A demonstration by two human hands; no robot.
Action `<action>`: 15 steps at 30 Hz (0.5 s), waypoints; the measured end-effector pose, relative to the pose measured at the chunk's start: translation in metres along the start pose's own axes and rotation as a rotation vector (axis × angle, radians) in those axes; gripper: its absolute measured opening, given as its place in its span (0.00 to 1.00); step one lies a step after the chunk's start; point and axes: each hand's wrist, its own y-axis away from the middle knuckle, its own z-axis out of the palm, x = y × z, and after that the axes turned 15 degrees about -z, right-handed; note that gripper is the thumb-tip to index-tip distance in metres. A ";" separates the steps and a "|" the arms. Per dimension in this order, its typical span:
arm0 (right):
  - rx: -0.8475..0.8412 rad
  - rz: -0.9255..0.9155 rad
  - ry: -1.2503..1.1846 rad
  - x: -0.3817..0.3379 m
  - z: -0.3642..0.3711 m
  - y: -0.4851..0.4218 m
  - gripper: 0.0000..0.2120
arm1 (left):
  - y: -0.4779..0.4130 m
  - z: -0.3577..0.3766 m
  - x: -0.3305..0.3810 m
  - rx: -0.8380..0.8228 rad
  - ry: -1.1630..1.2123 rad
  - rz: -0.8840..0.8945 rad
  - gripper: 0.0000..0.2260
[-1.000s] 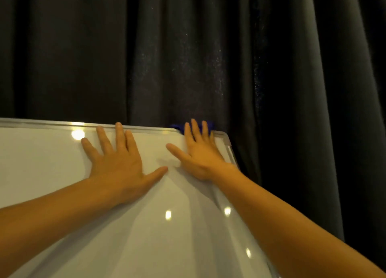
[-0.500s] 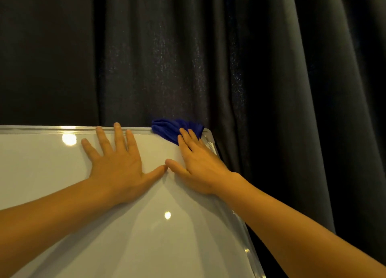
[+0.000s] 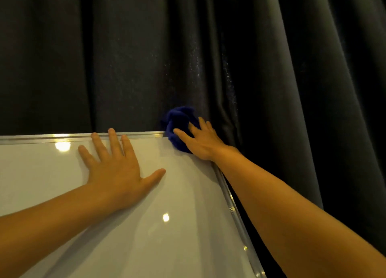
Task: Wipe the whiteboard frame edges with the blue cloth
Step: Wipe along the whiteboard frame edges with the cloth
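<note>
- Dark curtain (image 3: pixel 271 68) is seen filling the background from 9 through 3 o'clock; nothing else is shown behind it.
- Whiteboard (image 3: pixel 104 225) is laid out across the lower frame, 6 to 9 o'clock, with glare spots on the surface.
- Metal frame (image 3: pixel 52 138) is run along the top edge; a side rail drops toward 5 o'clock from the upper right corner.
- Left hand (image 3: pixel 114 169) is pressed flat on the board near centre, fingers spread, fingertips touching the top rail; nothing is gripped.
- Right hand (image 3: pixel 203 140) is set on the upper right corner, just right of centre, fingers splayed and pressed down over the cloth; it is pinned rather than pinched, as far as can be told.
- Blue cloth (image 3: pixel 179 123) is bunched at the corner, under and beyond the right fingertips, at 11 o'clock from that hand, part of it hanging past the frame against the curtain.
- Risk, judged: cloth could be pushed off the back of the corner and dropped behind the board, since much of it is bunched off the rail and held only by flat pressure.
- Risk, judged: side rail could be skipped if the wad is not regathered under the palm before the downward pass.
- Risk, judged: board could shift if bracing pressure from the left hand is eased.
</note>
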 end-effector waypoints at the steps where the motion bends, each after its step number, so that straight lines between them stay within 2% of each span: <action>1: 0.015 -0.009 -0.028 0.002 0.006 0.000 0.41 | -0.001 0.002 -0.002 0.009 0.001 -0.002 0.60; 3: 0.072 -0.062 -0.062 0.011 0.023 0.012 0.42 | -0.004 0.006 -0.004 0.033 0.002 -0.006 0.60; 8: 0.191 -0.137 -0.122 0.023 0.042 0.041 0.37 | -0.007 0.008 -0.005 0.040 0.001 -0.002 0.59; 11: 0.179 -0.123 -0.149 0.021 0.029 0.019 0.36 | -0.008 0.008 -0.003 0.022 0.002 -0.002 0.59; 15: 0.058 -0.050 -0.076 0.019 -0.005 -0.018 0.28 | -0.005 0.005 0.000 -0.004 0.004 -0.005 0.59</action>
